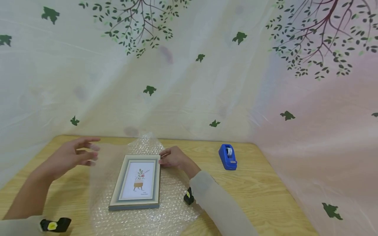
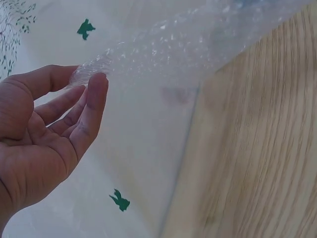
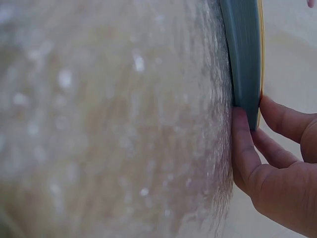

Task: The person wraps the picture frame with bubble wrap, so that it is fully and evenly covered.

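Observation:
A picture frame (image 1: 120, 182) with a pale, blue-grey border lies face up on a sheet of bubble wrap (image 1: 174, 200); its print shows a plant in a brown pot on legs. My right hand (image 1: 174, 157) grips the frame's far right corner. In the right wrist view, the thumb and fingers (image 3: 246, 144) bear on the frame's blue-grey side (image 3: 243, 54). To the left of the frame, my left hand (image 1: 69, 157) is raised above the table. The left wrist view shows it pinching a corner of the bubble wrap (image 2: 94, 67) between thumb and fingers.
A blue tape dispenser (image 1: 228, 159) with a roll of tape stands on the wooden table (image 1: 260, 193), right of the bubble wrap. Behind the table hangs a pale curtain (image 1: 183, 108) printed with branches and green birds. Black bands with yellow marks sit at both wrists.

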The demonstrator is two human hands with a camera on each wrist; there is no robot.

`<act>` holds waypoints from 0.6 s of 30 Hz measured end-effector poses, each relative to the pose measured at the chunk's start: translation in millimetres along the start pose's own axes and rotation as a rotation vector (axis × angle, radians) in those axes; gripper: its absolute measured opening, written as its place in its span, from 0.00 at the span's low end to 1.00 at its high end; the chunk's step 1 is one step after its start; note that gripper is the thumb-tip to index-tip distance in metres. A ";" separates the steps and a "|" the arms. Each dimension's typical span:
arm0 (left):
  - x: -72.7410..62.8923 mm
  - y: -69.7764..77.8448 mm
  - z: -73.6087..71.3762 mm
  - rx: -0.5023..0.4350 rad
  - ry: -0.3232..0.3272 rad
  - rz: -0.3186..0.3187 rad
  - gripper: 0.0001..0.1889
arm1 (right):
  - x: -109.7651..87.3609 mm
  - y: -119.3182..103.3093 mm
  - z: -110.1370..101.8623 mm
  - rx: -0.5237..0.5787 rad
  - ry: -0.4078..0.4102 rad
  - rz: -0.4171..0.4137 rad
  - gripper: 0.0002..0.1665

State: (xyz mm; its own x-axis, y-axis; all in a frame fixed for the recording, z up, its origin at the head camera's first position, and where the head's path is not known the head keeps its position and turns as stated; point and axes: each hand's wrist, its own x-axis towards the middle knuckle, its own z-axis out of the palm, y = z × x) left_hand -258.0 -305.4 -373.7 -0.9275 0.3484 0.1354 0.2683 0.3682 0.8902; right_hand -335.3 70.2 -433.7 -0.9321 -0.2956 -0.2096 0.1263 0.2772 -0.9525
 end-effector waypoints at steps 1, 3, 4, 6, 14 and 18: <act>0.5 1.7 2.4 -0.011 0.001 0.008 0.28 | 0.2 0.2 0.1 -0.001 -0.001 0.000 0.21; 1.6 5.5 7.3 -0.027 0.005 0.012 0.28 | -0.7 -0.4 0.5 0.000 0.000 -0.002 0.21; 2.5 7.2 9.9 -0.038 0.009 0.015 0.27 | -1.1 -0.6 0.8 0.004 0.002 -0.001 0.21; 4.4 10.1 13.9 -0.048 0.012 0.011 0.28 | -1.8 -0.5 0.8 0.006 0.005 0.000 0.21; 11.4 17.9 26.8 -0.094 0.050 -0.052 0.28 | -2.7 -1.4 0.6 0.002 0.016 0.006 0.20; 13.3 21.6 30.5 -0.090 0.052 -0.065 0.28 | -0.5 -0.9 1.1 -0.006 0.023 0.008 0.20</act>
State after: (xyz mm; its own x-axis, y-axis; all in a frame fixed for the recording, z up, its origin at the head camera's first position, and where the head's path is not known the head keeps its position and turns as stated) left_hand -256.6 -266.5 -366.0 -0.9550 0.2804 0.0965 0.1849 0.3085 0.9331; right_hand -334.5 69.1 -432.9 -0.9385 -0.2723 -0.2124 0.1323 0.2847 -0.9494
